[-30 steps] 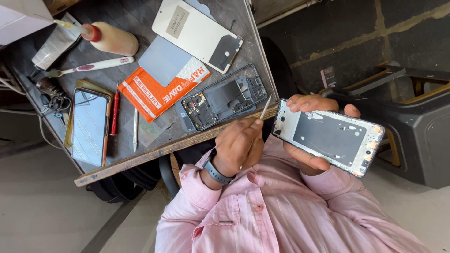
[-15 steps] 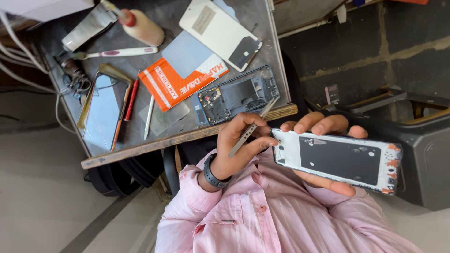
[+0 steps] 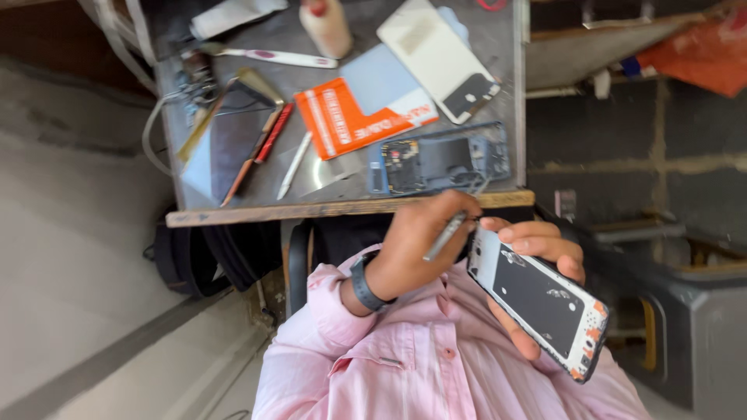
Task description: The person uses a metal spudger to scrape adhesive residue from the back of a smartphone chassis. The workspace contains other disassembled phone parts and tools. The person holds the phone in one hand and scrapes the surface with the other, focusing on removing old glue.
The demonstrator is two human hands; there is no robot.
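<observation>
My left hand [image 3: 408, 247], a dark watch on its wrist, is closed around a thin metal tool [image 3: 445, 236]. The tool's tip points up to the top corner of a white phone frame [image 3: 545, 299]. My right hand [image 3: 537, 243] holds that frame from behind, tilted, its dark inner side facing me. Both hands are over my lap, just below the edge of the table [image 3: 350, 208]. An opened blue phone body [image 3: 440, 159] with bare circuit parts lies on the table right above my hands.
The table carries an orange card [image 3: 342, 120], a white back cover [image 3: 436, 58], a bottle [image 3: 325, 25], a toothbrush [image 3: 268, 56], a dark screen panel [image 3: 233, 144], a red pen [image 3: 272, 132] and a white pen [image 3: 294, 165]. Cables hang at its left edge. A block wall stands to the right.
The view has swung and the table now sits higher in the frame. My right hand has tilted the phone frame steeper. My left hand has brought the tool to the frame's top corner.
</observation>
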